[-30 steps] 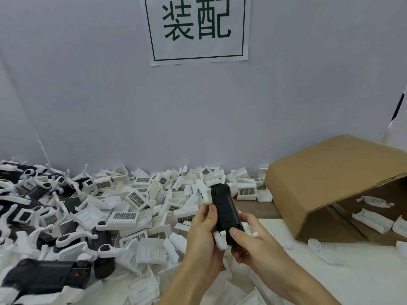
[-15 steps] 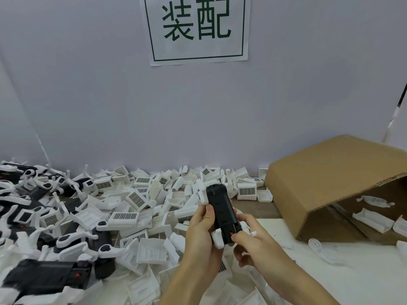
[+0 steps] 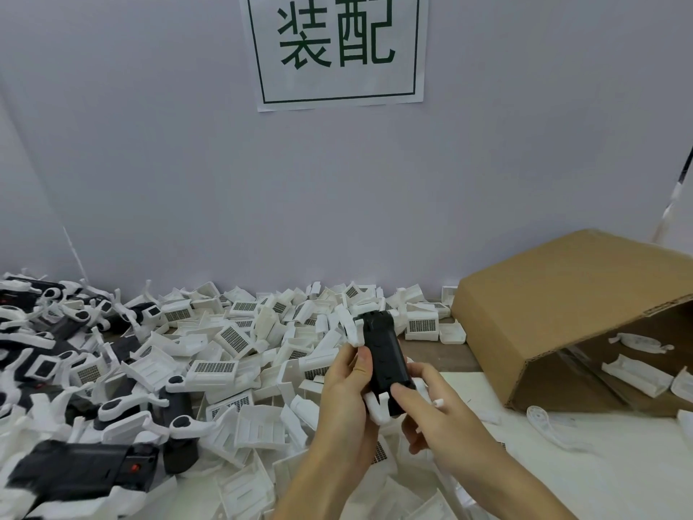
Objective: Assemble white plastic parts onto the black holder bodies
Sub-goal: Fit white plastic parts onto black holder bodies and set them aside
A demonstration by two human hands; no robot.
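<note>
Holder in hand: a black holder body is held upright above the desk, just in front of the heap of loose white parts.
Left hand: the left hand grips the body's left edge, thumb lying along the side, fingers curled round behind.
Right hand: the right hand pinches the lower end, thumb pressed on the black face; a small white piece pokes out beside its fingers — what it is, I cannot tell.
Fitted so far: a white clip sits at the top left corner of the body and another white part at its bottom, so this unit looks partly built.
Done: a pile of finished black-and-white units lies at the far left.
Left to do: judging by the heap, many parts remain — the job looks far from over.
Box: a cardboard box lies tipped on its side at right, a few white pieces inside.
</note>
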